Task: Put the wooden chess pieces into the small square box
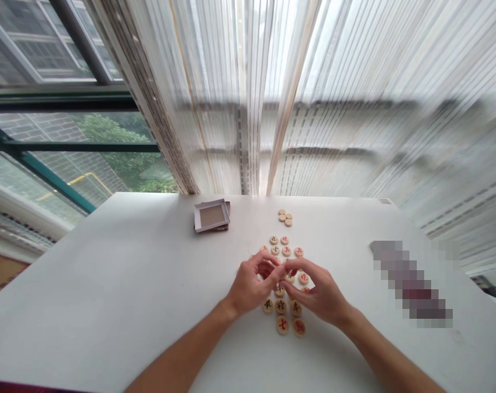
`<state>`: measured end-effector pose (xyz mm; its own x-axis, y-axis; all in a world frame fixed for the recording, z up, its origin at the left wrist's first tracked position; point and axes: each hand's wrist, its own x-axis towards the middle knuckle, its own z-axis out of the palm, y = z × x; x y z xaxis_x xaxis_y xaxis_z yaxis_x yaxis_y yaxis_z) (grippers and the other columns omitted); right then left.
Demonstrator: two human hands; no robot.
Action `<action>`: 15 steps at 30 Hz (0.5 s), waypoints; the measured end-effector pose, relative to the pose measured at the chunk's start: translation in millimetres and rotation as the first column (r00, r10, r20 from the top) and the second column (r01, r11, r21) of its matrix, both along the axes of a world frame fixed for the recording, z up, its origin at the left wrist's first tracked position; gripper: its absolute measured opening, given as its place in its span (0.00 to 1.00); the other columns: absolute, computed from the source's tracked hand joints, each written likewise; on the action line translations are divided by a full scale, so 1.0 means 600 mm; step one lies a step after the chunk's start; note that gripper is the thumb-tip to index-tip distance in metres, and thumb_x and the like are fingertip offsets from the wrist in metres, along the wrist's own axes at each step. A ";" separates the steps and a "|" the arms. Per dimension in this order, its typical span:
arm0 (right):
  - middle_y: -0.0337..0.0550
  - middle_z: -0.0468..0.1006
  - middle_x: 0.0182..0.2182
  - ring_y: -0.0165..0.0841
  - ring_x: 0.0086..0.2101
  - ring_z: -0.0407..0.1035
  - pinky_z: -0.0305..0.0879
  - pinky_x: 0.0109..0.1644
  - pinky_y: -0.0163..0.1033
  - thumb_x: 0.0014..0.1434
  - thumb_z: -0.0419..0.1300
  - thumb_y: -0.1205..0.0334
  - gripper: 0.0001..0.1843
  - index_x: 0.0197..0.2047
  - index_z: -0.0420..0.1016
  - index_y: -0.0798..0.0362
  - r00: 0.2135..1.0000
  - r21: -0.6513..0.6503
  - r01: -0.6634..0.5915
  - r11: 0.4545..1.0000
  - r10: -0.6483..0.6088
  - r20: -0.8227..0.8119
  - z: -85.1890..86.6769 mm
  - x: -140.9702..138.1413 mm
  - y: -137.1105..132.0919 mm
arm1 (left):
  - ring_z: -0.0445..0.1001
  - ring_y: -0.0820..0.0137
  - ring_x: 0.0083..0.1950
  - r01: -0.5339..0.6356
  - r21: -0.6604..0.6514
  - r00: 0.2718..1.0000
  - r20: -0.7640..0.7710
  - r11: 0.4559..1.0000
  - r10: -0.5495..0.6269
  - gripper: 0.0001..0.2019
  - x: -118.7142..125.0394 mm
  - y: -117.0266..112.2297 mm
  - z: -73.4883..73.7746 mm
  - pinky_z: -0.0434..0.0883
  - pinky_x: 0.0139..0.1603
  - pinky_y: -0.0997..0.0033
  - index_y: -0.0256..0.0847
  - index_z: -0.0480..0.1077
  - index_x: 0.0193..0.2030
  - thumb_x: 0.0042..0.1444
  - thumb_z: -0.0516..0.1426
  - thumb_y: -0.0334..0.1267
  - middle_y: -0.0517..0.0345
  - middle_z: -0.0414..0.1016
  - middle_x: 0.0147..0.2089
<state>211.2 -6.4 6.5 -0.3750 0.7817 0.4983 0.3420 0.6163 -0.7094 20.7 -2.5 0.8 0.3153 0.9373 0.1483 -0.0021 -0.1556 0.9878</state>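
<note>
I watch the left hand (252,286) and right hand (317,295) curl together, grip unclear, over xiangqi pieces (283,325) laid within reach on the counter (108,273).

Pale xiangqi pieces (283,325) (red or black characters)

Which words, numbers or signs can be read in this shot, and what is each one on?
"卒" in black, on the front-left wooden xiangqi piece.
"馬" in red, probably, on the front-right wooden xiangqi piece.
The other xiangqi pieces carry red or black characters that are too small, blurred or covered to read.
The open cardboard box shows no readable text.
The pixelated strip cannot be read.
</note>
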 end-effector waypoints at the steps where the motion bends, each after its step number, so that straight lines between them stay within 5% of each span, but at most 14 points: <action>1: 0.41 0.79 0.37 0.33 0.36 0.74 0.74 0.40 0.37 0.61 0.65 0.66 0.12 0.48 0.72 0.47 1.000 0.008 0.003 1.000 -0.003 0.002 0.000 0.000 0.000 | 0.79 0.71 0.31 -0.006 0.005 1.000 -0.008 1.000 0.006 0.10 0.000 -0.001 0.001 0.74 0.31 0.76 0.38 0.69 0.43 0.63 0.60 0.44 0.55 0.80 0.33; 15: 0.41 0.79 0.39 0.33 0.36 0.73 0.74 0.42 0.40 0.61 0.64 0.66 0.14 0.50 0.73 0.48 0.998 -0.027 0.027 0.999 -0.029 -0.050 0.008 0.011 0.005 | 0.78 0.72 0.30 0.093 0.020 0.996 0.002 0.995 -0.093 0.12 -0.002 -0.003 0.005 0.75 0.33 0.74 0.40 0.66 0.54 0.66 0.55 0.40 0.52 0.78 0.41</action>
<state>217.9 -3.6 11.1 -0.3275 0.8048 0.4950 0.3220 0.5876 -0.7423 19.2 -4.2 3.7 0.4004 0.9009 0.1678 -0.0201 -0.1744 0.9845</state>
